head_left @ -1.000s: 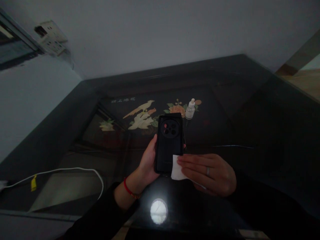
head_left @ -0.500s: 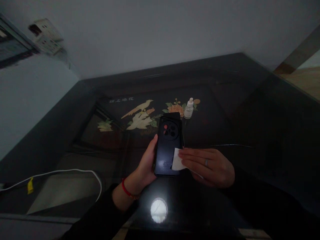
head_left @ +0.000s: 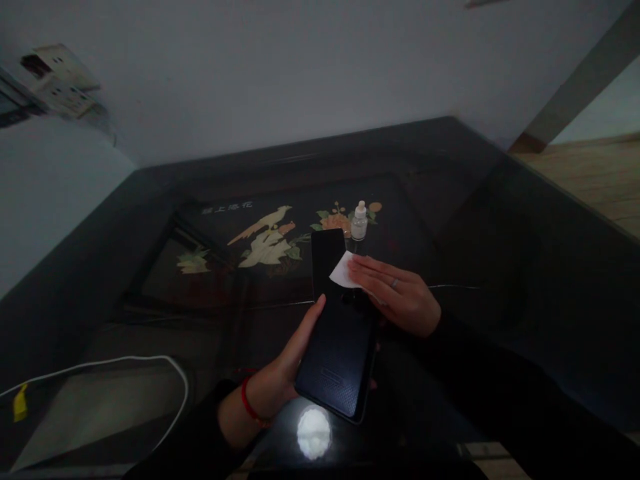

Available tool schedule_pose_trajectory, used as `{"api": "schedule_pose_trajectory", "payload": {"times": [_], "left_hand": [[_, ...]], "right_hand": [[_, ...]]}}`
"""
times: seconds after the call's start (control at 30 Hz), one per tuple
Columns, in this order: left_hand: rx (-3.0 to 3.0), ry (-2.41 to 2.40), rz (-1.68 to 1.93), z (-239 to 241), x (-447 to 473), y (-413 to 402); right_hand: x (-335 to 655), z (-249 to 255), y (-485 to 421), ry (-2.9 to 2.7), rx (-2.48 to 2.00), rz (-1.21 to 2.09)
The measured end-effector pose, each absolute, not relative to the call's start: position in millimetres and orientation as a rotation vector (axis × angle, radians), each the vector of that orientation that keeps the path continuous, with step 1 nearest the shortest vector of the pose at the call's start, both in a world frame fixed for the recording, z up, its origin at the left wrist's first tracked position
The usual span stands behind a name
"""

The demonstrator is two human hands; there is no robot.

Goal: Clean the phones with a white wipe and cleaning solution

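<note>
My left hand grips a black phone by its left edge, textured back up, low over the dark glass table. Beyond it shows a smooth black rectangle; I cannot tell whether it is the phone's far end, a separate piece or a reflection. My right hand, a ring on one finger, presses a small white wipe against the right edge of that rectangle. The phone's camera is hidden. A small clear dropper bottle stands just behind the wipe.
Bird and flower inlay shows under the glass. A white cable with a yellow tag curves across the left near side. A bright lamp reflection sits by my wrists. A wall socket hangs top left.
The phone has dropped lower and closer to me, and its camera no longer shows. My right hand has carried the wipe from the phone's lower right edge up to the far end.
</note>
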State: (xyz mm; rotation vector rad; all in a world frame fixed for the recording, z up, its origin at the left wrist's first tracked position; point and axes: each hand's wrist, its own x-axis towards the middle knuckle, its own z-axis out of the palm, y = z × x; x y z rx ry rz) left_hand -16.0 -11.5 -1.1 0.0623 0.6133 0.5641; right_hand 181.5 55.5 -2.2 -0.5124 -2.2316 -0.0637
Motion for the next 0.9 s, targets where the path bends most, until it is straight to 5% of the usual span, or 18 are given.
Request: {"api": "schedule_pose_trajectory", "payload": {"times": [0.9], "left_hand": [[0.074,0.492,0.687,3,-25,-4]], "right_hand": [[180,-6,58,-2.185,-0.614,-0.065]]}}
